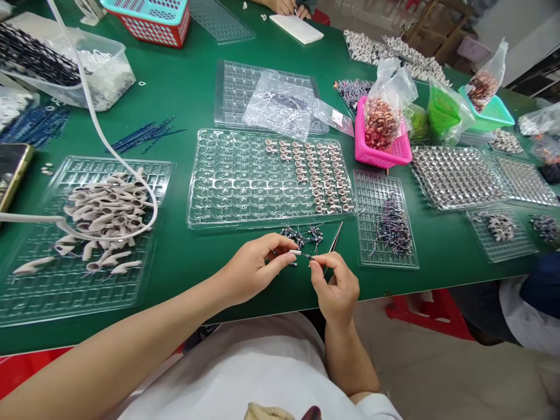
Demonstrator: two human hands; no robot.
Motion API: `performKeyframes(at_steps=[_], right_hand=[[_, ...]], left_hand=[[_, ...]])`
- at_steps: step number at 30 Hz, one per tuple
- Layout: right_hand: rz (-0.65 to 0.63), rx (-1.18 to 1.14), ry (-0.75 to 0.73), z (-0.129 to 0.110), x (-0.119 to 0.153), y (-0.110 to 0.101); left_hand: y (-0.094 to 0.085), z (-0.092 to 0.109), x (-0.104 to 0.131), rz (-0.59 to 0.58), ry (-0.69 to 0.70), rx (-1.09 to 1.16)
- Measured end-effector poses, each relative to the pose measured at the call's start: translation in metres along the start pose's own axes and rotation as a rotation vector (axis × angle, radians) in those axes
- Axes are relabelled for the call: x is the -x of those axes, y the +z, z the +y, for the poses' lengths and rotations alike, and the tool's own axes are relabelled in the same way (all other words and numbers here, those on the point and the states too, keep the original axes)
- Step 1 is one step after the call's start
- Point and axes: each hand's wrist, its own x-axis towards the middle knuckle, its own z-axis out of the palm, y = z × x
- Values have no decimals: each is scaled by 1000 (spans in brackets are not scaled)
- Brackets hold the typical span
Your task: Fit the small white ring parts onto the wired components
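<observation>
My left hand (256,265) pinches a small white earbud shell (296,252) between thumb and fingertips, its stem pointing right. Facing it, my right hand (336,286) is closed on a tiny dark wired part (310,257), close to the end of the shell. Metal tweezers (336,238) lie partly hidden behind my right hand. Just beyond my fingers is a loose pile of small wired parts (306,235). A clear moulded tray (245,201) behind it holds rows of white earbud shells (319,181) on its right side.
Left, another tray (100,297) bears heaped white shells (109,204), with a white cable (98,125) looping over them. Right, a tray (367,233) carries wired parts (394,227). A pink basket (385,156) holds bagged copper-coloured pieces. Across the table are a co-worker's hands (291,9).
</observation>
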Motion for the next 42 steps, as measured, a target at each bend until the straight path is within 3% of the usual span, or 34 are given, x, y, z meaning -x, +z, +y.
performKeyframes(at_steps=[29,42], right_hand=[[-76,63,-54,-1,-4,1],[-89,-76,-151,3,-1,-1]], left_hand=[[0,-6,-1,-24,54,-121],[5,-10,0,-24,252,-81]])
